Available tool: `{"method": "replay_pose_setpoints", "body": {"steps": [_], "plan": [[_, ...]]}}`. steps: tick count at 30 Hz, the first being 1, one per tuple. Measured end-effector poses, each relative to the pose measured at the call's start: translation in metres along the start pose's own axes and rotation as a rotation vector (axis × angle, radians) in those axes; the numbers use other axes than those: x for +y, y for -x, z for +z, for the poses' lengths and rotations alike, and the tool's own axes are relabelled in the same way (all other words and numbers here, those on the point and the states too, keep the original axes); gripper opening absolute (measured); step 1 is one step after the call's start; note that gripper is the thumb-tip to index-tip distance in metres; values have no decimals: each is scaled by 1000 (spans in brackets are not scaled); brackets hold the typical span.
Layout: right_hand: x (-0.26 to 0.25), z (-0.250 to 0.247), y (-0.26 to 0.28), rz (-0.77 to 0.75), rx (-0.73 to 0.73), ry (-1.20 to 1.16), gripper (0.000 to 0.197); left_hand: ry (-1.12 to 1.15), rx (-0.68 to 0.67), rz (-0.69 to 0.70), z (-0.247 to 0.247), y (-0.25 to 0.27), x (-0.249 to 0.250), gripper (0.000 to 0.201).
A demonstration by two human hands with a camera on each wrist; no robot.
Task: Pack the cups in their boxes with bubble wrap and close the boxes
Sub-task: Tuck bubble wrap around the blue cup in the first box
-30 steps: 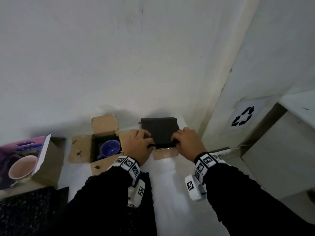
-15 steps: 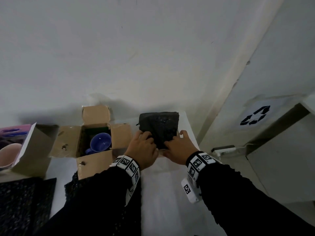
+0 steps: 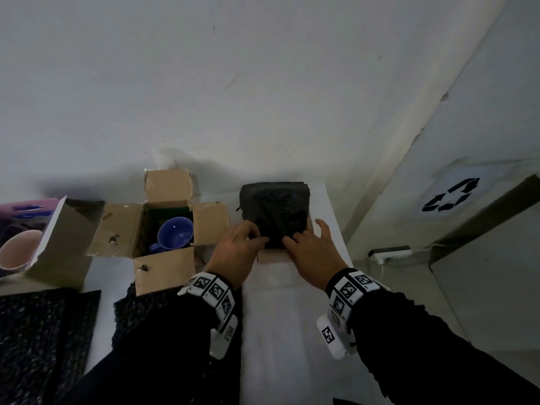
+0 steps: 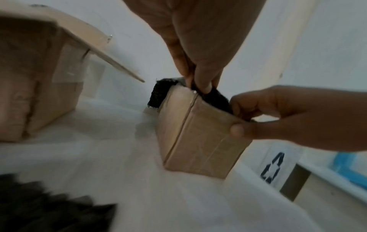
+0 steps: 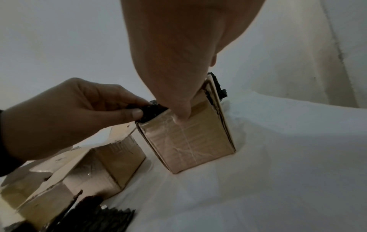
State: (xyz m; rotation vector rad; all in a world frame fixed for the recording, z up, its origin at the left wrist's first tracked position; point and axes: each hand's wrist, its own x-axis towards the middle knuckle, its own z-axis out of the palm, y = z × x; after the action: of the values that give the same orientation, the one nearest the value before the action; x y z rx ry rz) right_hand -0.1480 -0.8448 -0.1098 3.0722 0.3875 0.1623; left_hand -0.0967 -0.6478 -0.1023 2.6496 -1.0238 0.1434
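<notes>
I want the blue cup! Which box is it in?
The open brown box in the middle holds the blue cup. The box under both hands shows only black wrap; the purple box holds a pink cup.

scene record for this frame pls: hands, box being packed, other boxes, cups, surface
left hand: pinches black wrap at small box's near rim
right hand: fingers in the wrap, thumb on small box front
small box: upright, wrap covers its top
open box: flaps spread, holds blue cup
pink cup: in far-left box
surface: white cloth
</notes>
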Motion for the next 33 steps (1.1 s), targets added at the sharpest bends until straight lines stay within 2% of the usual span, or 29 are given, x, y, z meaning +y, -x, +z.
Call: {"method": "replay_pose_setpoints", "body": {"steps": [2, 3, 5, 6, 9, 10, 13, 15, 18, 19, 20, 22, 24, 26, 28, 33], "plan": [[3, 0, -1, -15, 22, -7, 27, 92, -47, -64, -6, -11, 6, 26], [5, 0, -1, -21, 26, -10, 25, 69, -92, -81, -7, -16, 10, 23], [8, 0, 0, -27, 46, 6, 24, -110, -188, -25, -10, -21, 20, 18], [9, 1, 1, -43, 48, 14, 21, -201, -218, 24, -11, -20, 25, 28], [13, 2, 1, -95, 75, 19, 2, -342, -138, 103, -6, -11, 31, 48], [13, 1, 0, -98, 77, 4, 11, -355, -123, 104, -4, -8, 30, 50], [10, -9, -6, -107, 68, 30, 37, -375, -151, 102, -1, -7, 29, 47], [8, -17, -16, -110, 14, 46, 40, -323, -171, 87, 0, -11, 26, 48], [12, -33, -36, -94, -244, -29, 26, -228, -127, 36, -1, -17, 16, 43], [16, -37, -41, -32, -302, -88, 21, -215, -127, 12, -4, -21, 14, 37], [19, -42, -45, 32, -297, -151, 15, -220, -148, -8, -7, -26, 13, 30], [24, -44, -49, 94, -164, -193, 9, -263, -224, -50, -12, -35, 15, 23], [28, -37, -48, 94, -115, -108, 26, -341, -256, -103, -18, -40, 15, 28], [33, -31, -45, 95, -173, -11, 34, -399, -247, -181, -25, -44, 16, 31], [34, -25, -42, 82, -206, 78, 29, -449, -280, -222, -27, -47, 19, 30], [33, -17, -39, 2, -155, 230, 13, -542, -380, -143, -23, -53, 30, 23]]}}
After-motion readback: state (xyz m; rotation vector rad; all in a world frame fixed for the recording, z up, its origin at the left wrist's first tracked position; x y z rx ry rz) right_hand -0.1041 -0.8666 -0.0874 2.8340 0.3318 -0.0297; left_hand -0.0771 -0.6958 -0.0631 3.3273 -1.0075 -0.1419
